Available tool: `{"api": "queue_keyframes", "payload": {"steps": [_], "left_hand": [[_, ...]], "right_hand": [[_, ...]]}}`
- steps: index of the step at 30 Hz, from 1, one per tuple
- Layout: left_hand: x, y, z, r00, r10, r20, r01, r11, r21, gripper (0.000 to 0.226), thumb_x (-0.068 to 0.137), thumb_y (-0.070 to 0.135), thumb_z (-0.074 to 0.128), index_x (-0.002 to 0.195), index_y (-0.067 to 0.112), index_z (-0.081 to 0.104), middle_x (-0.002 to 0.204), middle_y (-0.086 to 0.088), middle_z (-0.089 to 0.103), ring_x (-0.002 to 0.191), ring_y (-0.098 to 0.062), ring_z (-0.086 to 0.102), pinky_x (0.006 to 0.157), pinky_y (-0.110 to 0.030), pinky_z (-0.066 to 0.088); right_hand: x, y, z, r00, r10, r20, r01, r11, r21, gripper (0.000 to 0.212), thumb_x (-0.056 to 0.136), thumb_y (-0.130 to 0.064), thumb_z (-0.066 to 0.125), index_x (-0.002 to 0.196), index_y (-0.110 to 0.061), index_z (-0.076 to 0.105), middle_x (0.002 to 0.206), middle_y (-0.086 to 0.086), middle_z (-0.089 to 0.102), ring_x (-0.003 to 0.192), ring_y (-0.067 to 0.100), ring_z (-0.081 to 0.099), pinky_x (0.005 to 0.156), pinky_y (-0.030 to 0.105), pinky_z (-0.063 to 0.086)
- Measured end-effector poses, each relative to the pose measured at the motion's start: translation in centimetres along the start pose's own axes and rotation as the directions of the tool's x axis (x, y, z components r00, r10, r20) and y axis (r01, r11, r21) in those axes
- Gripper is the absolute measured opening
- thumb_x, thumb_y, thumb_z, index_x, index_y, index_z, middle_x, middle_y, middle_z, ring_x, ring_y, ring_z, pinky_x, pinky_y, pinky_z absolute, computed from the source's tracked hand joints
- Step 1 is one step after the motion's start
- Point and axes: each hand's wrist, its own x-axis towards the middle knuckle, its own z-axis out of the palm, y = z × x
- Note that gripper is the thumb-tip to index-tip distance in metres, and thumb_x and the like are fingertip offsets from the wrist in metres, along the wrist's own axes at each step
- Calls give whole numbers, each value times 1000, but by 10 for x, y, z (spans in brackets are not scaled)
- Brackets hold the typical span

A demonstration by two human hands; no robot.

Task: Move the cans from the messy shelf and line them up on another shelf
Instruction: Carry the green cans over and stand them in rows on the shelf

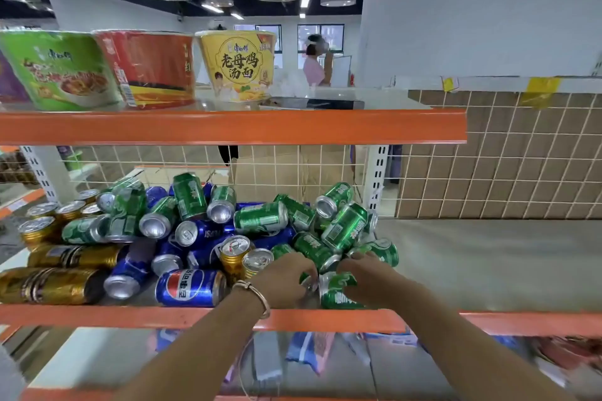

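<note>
reaching into the front right edge of the pile of cans (pixel 260 218) on the messy shelf (pixel 97 316), the right hand (pixel 369 280) curls its fingers round a green can (pixel 340 298) lying just behind the orange lip. the left hand (pixel 286 280), a bracelet (pixel 257 298) on its wrist, is curled close beside it in the same cluster; whether it grips a can of its own cannot be told. the bare shelf (pixel 488 264) to the right, probably the target, holds no lined-up cans yet.

the risk looks like this: the heap is loose, smooth round aluminium cylinders leaning on one another, so pulling a low one could send the green cans above rolling over the shallow lip. glossy painted sides and slick silver ends give little friction. a thin wire grid (pixel 293 169) backs the shelf.
</note>
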Motion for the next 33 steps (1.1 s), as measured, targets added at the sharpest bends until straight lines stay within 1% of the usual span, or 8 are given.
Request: {"api": "queue_keyframes", "payload": {"steps": [5,11,18,23,27,29,31,33], "left_hand": [[21,-16,0,996,-24,87,11,989,148,40,78,15,63,116,26,58,119,1,53,111,-20,50,93,-37,48],[38,-20,-1,981,48,190,-125,899,420,59,77,7,65,131,21,45,127,-6,46,116,-27,45,96,-45,45],[48,-23,6,981,92,174,-177,798,576,57,80,8,63,131,18,40,127,-7,46,117,-28,47,96,-44,42],[50,-19,14,980,109,167,-194,715,671,55,83,4,59,132,9,35,132,-12,41,121,-29,41,99,-42,38],[51,-23,15,970,172,171,-242,656,715,46,87,7,53,130,6,37,133,-13,40,121,-29,39,102,-39,33],[50,-29,14,956,224,187,-289,645,708,54,82,13,61,131,8,37,132,-12,40,122,-28,39,110,-41,27],[48,-33,12,948,245,203,-317,679,662,69,76,24,68,135,12,34,134,-8,39,125,-26,37,118,-46,15],[47,-35,10,951,267,157,-310,789,531,72,71,33,70,132,16,37,130,-2,44,123,-21,41,119,-43,14]], "right_hand": [[15,-4,-1,996,23,88,-17,997,-70,50,84,-20,58,132,-24,48,131,6,49,124,26,40,97,41,41],[25,-7,-3,991,26,133,-8,991,-132,66,79,-21,66,139,-25,41,128,7,50,118,25,44,90,35,43],[36,-15,3,985,70,160,-26,965,-260,75,70,-24,78,136,-18,43,122,7,56,112,26,51,89,39,48],[41,-23,9,979,122,165,-54,929,-365,73,70,-27,80,128,-9,40,112,9,61,102,28,58,73,35,42],[40,-23,14,984,112,138,-45,907,-418,83,70,-30,79,135,-9,32,126,11,51,115,29,45,84,38,45],[38,-20,16,988,99,118,-41,909,-416,87,69,-32,79,138,-10,30,130,11,46,118,28,40,89,40,45],[35,-16,16,991,99,85,-58,919,-391,88,69,-35,78,140,-13,31,131,10,43,120,28,38,92,40,45],[30,-10,13,994,104,28,-87,931,-354,85,67,-38,78,137,-13,36,129,9,46,119,27,41,93,39,46]]}}
